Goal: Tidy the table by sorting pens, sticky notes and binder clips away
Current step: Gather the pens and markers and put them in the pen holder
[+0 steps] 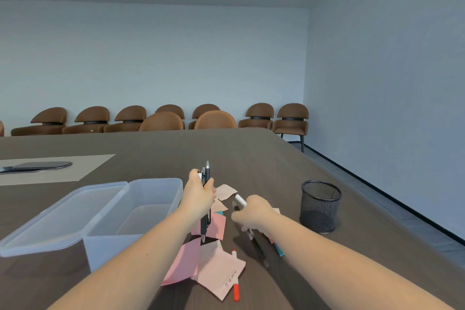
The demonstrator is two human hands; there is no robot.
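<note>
My left hand (200, 195) is shut on a bunch of black pens (205, 178), held upright above the table. To its right, my right hand (254, 215) is shut on two more pens (239, 201), one white-capped and one dark, tilted over the paper pile. Pink and beige sticky notes (214, 267) lie scattered under and in front of both hands. A red marker (236, 288) rests partly on the nearest note. A black mesh pen cup (320, 206) stands empty-looking to the right of my right hand. No binder clips are visible.
A clear plastic box (141, 209) with its lid (57, 219) hinged open stands left of my left hand. A beige mat with a dark flat device (42, 165) lies at the far left. Brown chairs (214, 119) line the table's far edge and the wall.
</note>
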